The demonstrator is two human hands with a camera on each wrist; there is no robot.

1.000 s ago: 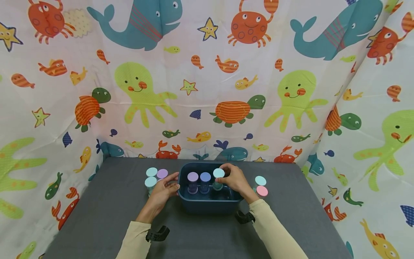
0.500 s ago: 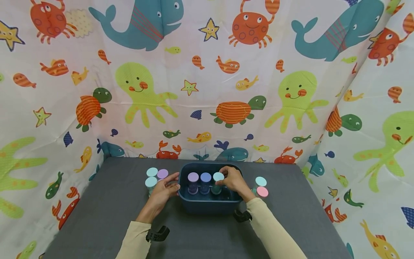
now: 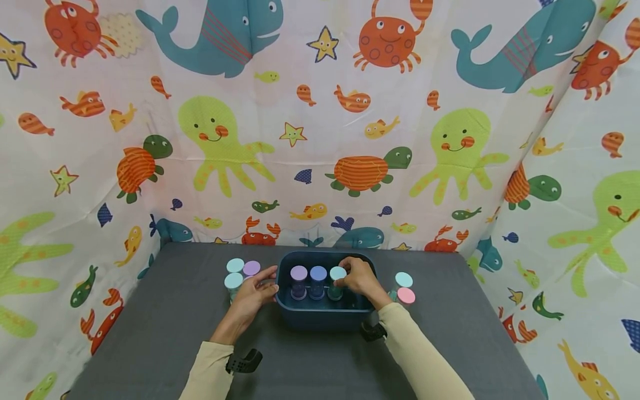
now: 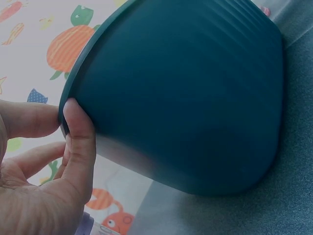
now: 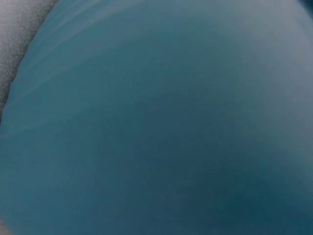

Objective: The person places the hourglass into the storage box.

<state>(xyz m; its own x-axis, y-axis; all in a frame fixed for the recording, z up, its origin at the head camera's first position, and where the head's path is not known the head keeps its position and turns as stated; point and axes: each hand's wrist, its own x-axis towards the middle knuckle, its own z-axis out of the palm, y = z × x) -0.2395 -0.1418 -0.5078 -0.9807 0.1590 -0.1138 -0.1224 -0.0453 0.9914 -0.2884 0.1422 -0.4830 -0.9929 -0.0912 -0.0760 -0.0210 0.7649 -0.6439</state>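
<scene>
A dark blue plastic bin (image 3: 325,319) stands on the table. My left hand (image 3: 254,291) pinches its left rim between thumb and fingers, as the left wrist view shows on the bin's wall (image 4: 186,98). Inside stand a purple-lidded jar (image 3: 299,273), a blue-lidded jar (image 3: 318,273) and a light-blue-lidded jar (image 3: 337,273) in a row. Reaching over the right rim, my right hand (image 3: 361,278) holds the light-blue-lidded jar by its upper part. Only the bin's outer wall (image 5: 156,117) fills the right wrist view, so the right fingers are hidden there.
Left of the bin, several small jars stand together, among them a light-blue-lidded one (image 3: 233,281) and a purple-lidded one (image 3: 251,268). To the right are a light-blue-lidded jar (image 3: 403,280) and a pink-lidded jar (image 3: 405,296). A patterned curtain (image 3: 300,183) borders the grey table (image 3: 310,366).
My right hand has lowered the light-blue-lidded jar slightly and shifted it a little within the bin; over the last half second it barely moves. The left hand stays on the rim.
</scene>
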